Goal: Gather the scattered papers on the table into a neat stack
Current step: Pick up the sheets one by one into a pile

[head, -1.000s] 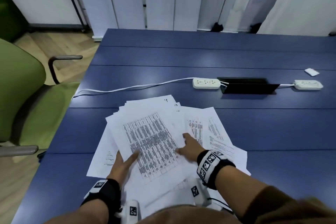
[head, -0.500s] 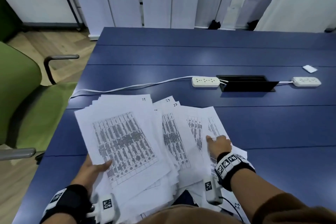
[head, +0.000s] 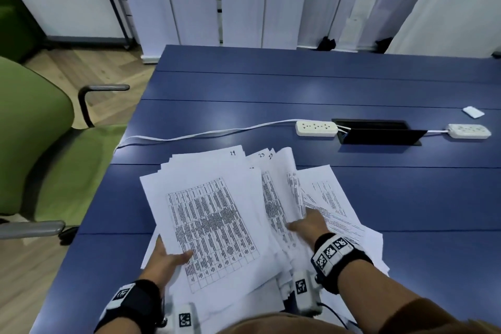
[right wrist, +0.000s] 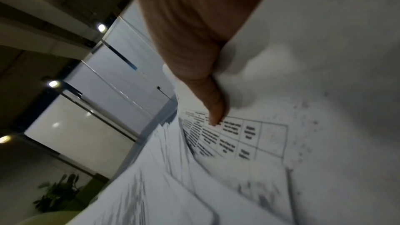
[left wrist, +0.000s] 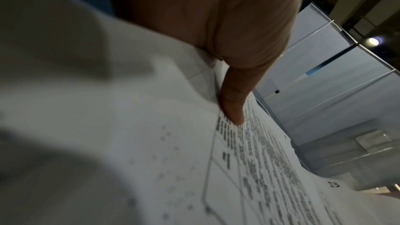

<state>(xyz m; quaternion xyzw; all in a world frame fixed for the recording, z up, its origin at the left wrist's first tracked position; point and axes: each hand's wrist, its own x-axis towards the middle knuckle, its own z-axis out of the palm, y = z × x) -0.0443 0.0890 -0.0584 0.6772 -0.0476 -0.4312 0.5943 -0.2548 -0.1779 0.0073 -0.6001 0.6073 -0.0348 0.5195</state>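
Observation:
Several white printed papers (head: 211,225) lie fanned and overlapping at the near edge of the blue table (head: 271,89). My left hand (head: 169,259) grips the left bundle from below, thumb (left wrist: 233,109) on the top sheet with its printed grid. My right hand (head: 310,224) pinches the sheets to the right, thumb (right wrist: 214,109) pressed on a printed table, and their edge curls upward beside it. More sheets (head: 339,206) lie flat under and to the right of that hand. The fingers of both hands are hidden beneath paper.
Two white power strips (head: 316,128) (head: 469,131) flank a black cable hatch (head: 379,133) mid-table, and a white cord (head: 203,134) runs off the left edge. A small white card (head: 473,112) lies far right. A green armchair (head: 35,130) stands left of the table.
The left hand's bundle has shifted right toward the middle. My right hand moved slightly left and took hold of the right sheets, whose edge now curls up.

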